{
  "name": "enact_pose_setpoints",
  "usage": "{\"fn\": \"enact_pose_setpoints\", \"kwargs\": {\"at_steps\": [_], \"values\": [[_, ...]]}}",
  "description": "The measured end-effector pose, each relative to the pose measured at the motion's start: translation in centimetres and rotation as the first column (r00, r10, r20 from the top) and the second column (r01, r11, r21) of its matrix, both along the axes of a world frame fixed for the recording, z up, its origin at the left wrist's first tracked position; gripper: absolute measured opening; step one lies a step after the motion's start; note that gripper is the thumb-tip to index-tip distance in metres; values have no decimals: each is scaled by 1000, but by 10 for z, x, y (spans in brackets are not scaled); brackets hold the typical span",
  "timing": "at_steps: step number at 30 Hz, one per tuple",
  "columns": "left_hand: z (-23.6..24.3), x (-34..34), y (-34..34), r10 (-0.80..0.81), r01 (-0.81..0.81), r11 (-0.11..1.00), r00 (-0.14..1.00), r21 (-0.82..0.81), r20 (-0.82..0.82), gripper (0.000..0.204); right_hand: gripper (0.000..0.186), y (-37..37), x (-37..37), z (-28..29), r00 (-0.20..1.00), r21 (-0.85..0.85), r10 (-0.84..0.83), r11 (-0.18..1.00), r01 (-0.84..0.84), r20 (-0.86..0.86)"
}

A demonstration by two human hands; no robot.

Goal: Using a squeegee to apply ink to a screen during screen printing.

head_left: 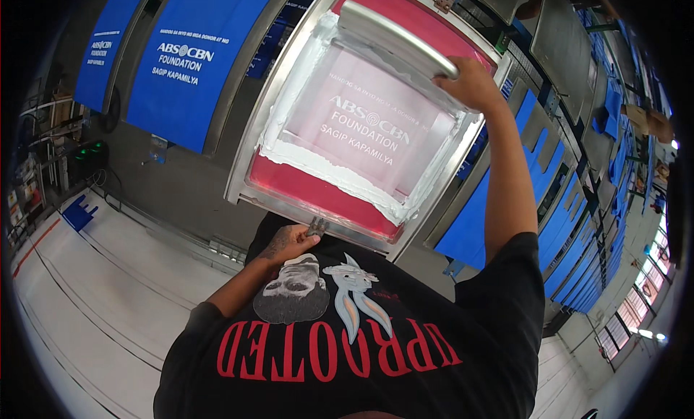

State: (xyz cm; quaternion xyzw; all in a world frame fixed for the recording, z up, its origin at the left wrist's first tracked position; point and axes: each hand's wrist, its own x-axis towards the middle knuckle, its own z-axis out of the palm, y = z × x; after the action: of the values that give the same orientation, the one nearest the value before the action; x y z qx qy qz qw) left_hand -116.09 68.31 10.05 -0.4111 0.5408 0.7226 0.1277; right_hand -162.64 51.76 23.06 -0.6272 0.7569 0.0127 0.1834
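A silk-screen printing frame point(249, 159) lies in front of me, with red borders around a pale mesh point(311, 94) that bears stencilled lettering. Thick white ink point(325, 169) rings the mesh, heaviest along the near edge. At the far end of the mesh, a squeegee point(394, 37) with a rounded metal handle lies slantwise across it. My right hand point(471, 84) is closed around the squeegee's right end. Down at the frame's near edge, my left hand point(290, 242) pinches a small metal bracket point(317, 227) between thumb and fingers.
Blue printed panels point(195, 58) lie on boards to the left. More blue pieces point(470, 217) stretch away in a row on the right, with metal rails beside them. A small blue scrap point(79, 213) sits on the white surface at lower left. Far right, another person's hand point(648, 123) shows.
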Motion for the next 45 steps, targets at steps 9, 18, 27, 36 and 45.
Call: {"fn": "enact_pose_setpoints", "kwargs": {"at_steps": [9,18,27,36,45], "values": [[34,-2,-16,-51,37,991,993,-127,-105,38,38,60,64,-1,991,24,-132,991,132,3],[15,-8,-10,-169,102,866,981,-489,-95,42,29,217,237,-30,997,-233,-83,969,78,-10],[17,-4,-16,-289,283,589,948,-757,129,35,30,189,154,13,865,-181,-471,848,498,171],[-44,48,-165,776,-503,547,604,-669,182,55,44,233,49,-71,-54,447,-564,589,673,824],[25,13,-79,628,-422,485,778,-766,-31,61,41,288,34,-46,-172,444,-496,508,738,851]]}}
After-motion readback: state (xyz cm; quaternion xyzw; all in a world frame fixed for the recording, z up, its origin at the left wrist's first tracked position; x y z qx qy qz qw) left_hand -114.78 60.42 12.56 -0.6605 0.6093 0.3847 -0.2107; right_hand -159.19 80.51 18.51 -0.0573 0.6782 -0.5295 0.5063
